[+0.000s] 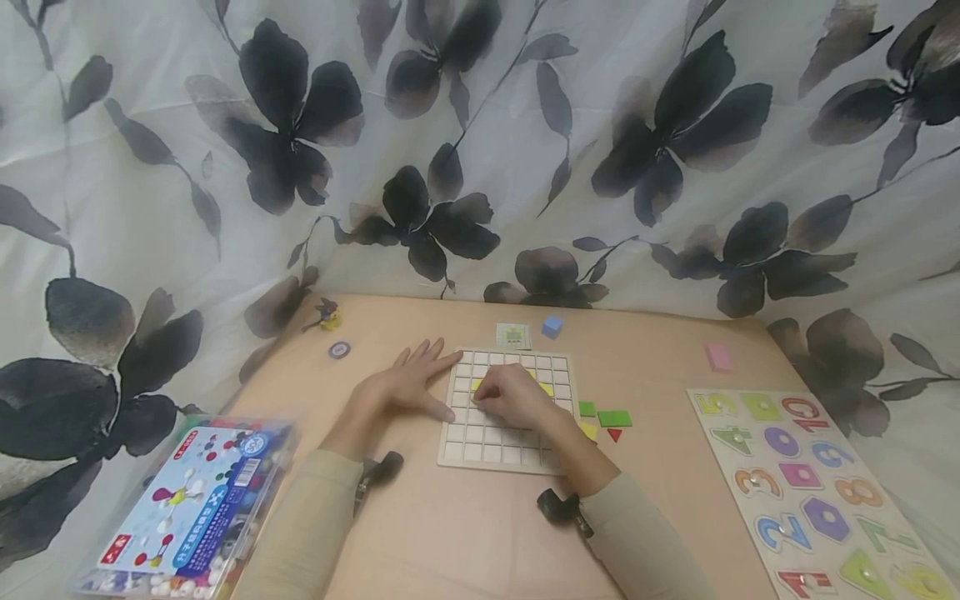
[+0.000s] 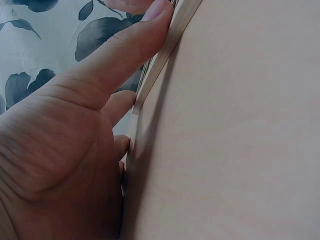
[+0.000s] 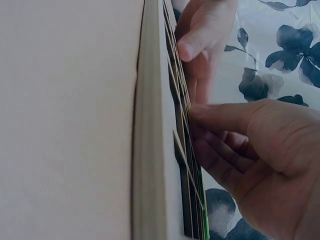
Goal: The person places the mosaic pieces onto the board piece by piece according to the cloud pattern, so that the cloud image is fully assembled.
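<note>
A white gridded board (image 1: 480,454) with a pale wooden frame lies on the table. My left hand (image 1: 405,379) spreads its fingers over the board's left side, and in the left wrist view its thumb (image 2: 135,40) touches the wooden edge. Above the middle of the grid, my right hand (image 1: 517,396) has its fingers curled, thumb and fingertips together at a small yellow piece (image 1: 476,385). The right wrist view shows that thumb (image 3: 220,115) right at the grid surface; the fingers mostly hide the piece. Another yellow piece (image 1: 546,389) sits in the grid beyond the knuckles.
Green pieces (image 1: 615,418), a red triangle (image 1: 615,434) and a yellow piece (image 1: 589,431) lie right of the board. A pattern card (image 1: 513,336) and blue cube (image 1: 552,327) are behind it. A plastic case (image 1: 187,508) stands left, a number puzzle (image 1: 817,492) right.
</note>
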`<state>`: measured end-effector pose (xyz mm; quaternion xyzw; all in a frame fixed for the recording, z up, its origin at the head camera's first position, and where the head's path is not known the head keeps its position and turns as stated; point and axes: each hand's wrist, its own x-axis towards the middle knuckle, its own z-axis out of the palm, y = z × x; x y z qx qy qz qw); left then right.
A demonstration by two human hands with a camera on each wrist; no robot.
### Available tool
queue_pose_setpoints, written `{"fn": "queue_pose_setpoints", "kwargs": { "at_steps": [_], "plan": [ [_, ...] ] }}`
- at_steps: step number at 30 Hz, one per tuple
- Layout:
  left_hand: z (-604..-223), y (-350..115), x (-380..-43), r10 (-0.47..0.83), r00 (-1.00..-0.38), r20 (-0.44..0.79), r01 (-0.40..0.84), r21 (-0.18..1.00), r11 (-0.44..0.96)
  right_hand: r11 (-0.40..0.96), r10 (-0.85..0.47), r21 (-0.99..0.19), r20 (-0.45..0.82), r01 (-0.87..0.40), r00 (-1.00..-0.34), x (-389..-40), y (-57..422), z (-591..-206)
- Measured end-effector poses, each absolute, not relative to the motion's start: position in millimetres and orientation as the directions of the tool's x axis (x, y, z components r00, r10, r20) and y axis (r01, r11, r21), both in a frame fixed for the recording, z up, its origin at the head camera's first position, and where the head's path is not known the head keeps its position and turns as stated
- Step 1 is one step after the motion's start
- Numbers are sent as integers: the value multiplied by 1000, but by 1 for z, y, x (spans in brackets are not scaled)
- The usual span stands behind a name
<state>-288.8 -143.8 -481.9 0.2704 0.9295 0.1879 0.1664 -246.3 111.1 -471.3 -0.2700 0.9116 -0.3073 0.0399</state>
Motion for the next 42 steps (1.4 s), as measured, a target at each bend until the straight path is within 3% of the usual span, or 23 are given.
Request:
{"fn": "queue_pose_setpoints", "kwargs": {
  "at_steps": [14,35,42],
  "plan": [
    [-479,-142,-288,567,-795,-214,438,444,782,646,-581,-558,84,-522,-809,-248,115,-472],
    [-481,-144,-288,571,-794,-208,448,433,782,648,-509,-635,49,-420,-859,-250,118,-471],
    [-483,-143,-289,558,-801,-219,434,429,792,592,-478,-691,113,-414,-871,-248,144,-450]
  ]
}}
